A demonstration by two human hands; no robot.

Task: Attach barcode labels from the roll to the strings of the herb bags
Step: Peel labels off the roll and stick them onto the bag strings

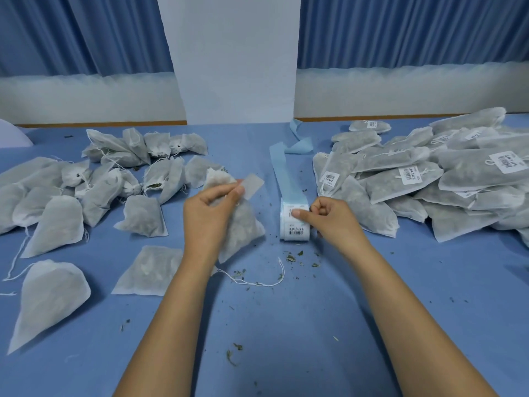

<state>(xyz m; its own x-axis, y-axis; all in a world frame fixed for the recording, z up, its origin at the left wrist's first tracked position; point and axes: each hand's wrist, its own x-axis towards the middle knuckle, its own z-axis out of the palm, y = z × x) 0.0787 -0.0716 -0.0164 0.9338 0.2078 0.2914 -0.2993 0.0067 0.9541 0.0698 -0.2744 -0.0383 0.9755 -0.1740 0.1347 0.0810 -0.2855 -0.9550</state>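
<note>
**Label in one hand, roll under the other**

The left hand (213, 209) grips a herb bag (243, 227) at mid-table and pinches a peeled label (253, 183), blank side up, above it. The bag's string (257, 283) trails on the cloth. Just beside it, the right hand (329, 217), fingers curled, presses a fingertip on the label roll (294, 224), whose blue backing strip (282, 167) runs away. Unlabelled bags (86, 181) lie left, labelled bags (429, 173) are piled right. Herb crumbs (292, 257) dot the blue-covered table (286, 325). Behind hang blue curtains (400, 30) around a white pillar (234, 58).
</note>
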